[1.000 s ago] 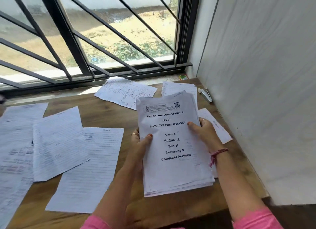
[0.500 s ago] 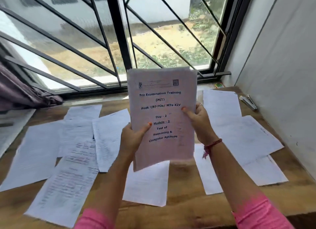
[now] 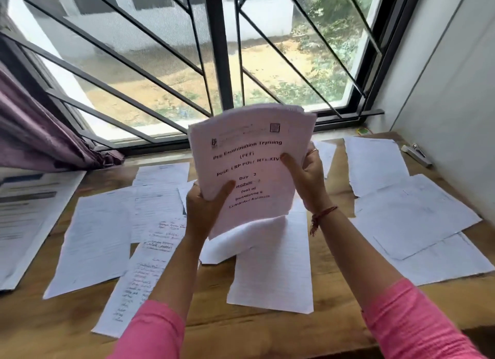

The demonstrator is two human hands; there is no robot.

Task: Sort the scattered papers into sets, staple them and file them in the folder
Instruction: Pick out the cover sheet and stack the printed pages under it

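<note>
Both hands up off the desk, holding a thick stack of white printed A4 sheets w/ a bold-text cover page [image 3: 251,168] roughly upright, top edge fanned and bowed back toward the window. Left hand [image 3: 206,206] grips the stack's lower left edge, thumb across the front near the underlined line of print, fingers behind. Right hand [image 3: 308,176] grips the right edge higher up, thumb on the front, fingers wrapped behind; ring visible on one finger, red thread band at the wrist. Bottom edge of the stack hangs clear of the wooden desktop [image 3: 334,329], not touching the sheets below. Cover text blurred, only partly legible.

Loose white sheets scattered flat on the desk: handwritten lined pages [image 3: 139,273] left of the left forearm, overlapping; one lined sheet [image 3: 273,267] directly under the stack; overlapping plain sheets [image 3: 417,216] to the right, their edges near the white wall. Small white-and-metal stapler [image 3: 416,155] at the far right corner, just beside the wall, apart from the papers. Printed booklet w/ blue bands [image 3: 24,216] at the left edge. Purple curtain [image 3: 34,133] upper left. Bare wood along the near desk edge btwn the pink sleeves.
</note>
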